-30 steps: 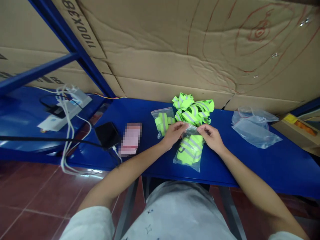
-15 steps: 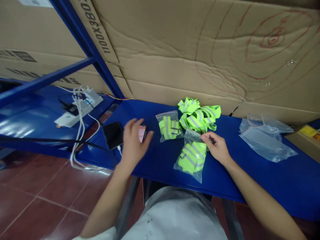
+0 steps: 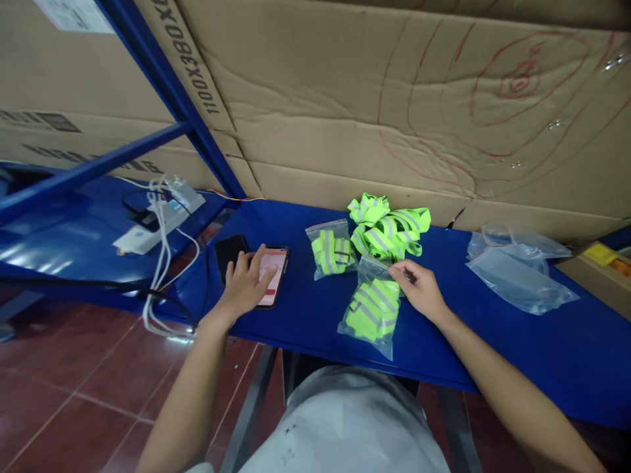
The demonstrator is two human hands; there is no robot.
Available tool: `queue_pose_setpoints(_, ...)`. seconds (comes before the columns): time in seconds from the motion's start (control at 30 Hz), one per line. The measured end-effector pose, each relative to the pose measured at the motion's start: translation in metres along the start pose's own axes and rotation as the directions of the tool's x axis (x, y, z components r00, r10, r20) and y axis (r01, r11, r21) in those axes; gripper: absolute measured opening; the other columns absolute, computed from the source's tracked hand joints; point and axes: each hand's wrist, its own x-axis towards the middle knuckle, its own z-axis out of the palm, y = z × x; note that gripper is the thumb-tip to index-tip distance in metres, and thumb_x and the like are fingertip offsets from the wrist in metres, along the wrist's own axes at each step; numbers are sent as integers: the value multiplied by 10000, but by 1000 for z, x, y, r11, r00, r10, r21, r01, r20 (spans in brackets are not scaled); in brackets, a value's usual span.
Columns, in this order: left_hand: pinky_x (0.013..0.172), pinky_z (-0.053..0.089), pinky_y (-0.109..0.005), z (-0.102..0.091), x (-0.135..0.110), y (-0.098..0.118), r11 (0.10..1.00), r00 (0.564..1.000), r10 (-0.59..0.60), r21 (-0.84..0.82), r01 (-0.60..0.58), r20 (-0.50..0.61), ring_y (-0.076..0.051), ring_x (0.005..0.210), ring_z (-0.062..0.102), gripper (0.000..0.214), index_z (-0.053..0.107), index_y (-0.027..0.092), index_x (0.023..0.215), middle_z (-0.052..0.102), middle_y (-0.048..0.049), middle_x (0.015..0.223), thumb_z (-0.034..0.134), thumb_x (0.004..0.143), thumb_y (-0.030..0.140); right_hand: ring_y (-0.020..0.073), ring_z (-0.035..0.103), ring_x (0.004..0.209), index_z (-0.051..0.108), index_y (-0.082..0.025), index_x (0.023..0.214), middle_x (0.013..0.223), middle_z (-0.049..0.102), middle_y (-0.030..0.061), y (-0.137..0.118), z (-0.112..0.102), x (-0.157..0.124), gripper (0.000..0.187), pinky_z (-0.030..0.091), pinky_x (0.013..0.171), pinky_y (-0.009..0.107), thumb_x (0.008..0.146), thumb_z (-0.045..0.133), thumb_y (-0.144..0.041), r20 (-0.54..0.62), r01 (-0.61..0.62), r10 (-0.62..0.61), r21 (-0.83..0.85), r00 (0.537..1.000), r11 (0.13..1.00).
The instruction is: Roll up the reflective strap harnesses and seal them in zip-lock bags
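A blue table is standing against a tall cardboard sheet marked with red rings, and dark red floor tiles are showing below. A blue post is slanting up at the left, with a white power strip and its tangled cords lying past it. Clear bags are lying toward the right end, near a small box.

The packed bag is lying near the table's front edge, its clear plastic crinkling around folded lime-green straps with gray stripes. The right hand is pinching its top corner between thumb and fingers. A second bag is holding similar straps, and loose straps are heaping behind. The left hand is spreading its fingers wide over a phone, gripping nothing; whether the fingertips are touching the lit pink screen, I cannot tell.
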Motion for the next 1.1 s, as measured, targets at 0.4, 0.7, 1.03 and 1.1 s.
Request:
queue_pose_setpoints(0.4, 1107, 537, -420, -26, -3, 80, 738, 871, 419, -462, -492, -258, -248, 1227, 679, 446, 638, 222, 1380, 676, -127, 1381, 597, 1022, 484, 135, 590, 657, 713, -206, 890, 768, 685, 9, -11, -2, 1, 291, 440, 611, 255, 1003, 625, -459, 70, 75, -76, 16, 995, 997)
queue_pose_setpoints(0.7, 631, 488, -252, 43, 23, 198, 406, 812, 579, -888, -216, 67, -145, 686, 623, 449, 734, 148, 901, 701, -39, 769, 664, 945, 589, 139, 637, 722, 694, -209, 945, 814, 710, 12, -15, -14, 1, 238, 463, 681, 259, 1012, 631, -429, 107, 101, -95, -48, 990, 994)
queue_pose_setpoints(1.03, 679, 500, -256, 52, 10, 187, 407, 798, 597, -888, -212, 84, -155, 749, 662, 370, 738, 152, 973, 742, -53, 846, 669, 974, 516, 141, 599, 705, 670, -224, 918, 800, 677, 18, -18, -12, -2, 160, 457, 657, 264, 995, 629, -358, 179, 105, -89, -87, 980, 991)
queue_pose_setpoints(1.1, 682, 497, -256, 52, 10, 187, 415, 797, 599, -882, -226, 77, -155, 749, 667, 362, 729, 150, 966, 740, -51, 837, 659, 980, 504, 135, 570, 686, 645, -222, 871, 764, 639, 9, -20, -12, -3, 146, 440, 647, 264, 979, 626, -318, 170, 134, -114, -111, 979, 985)
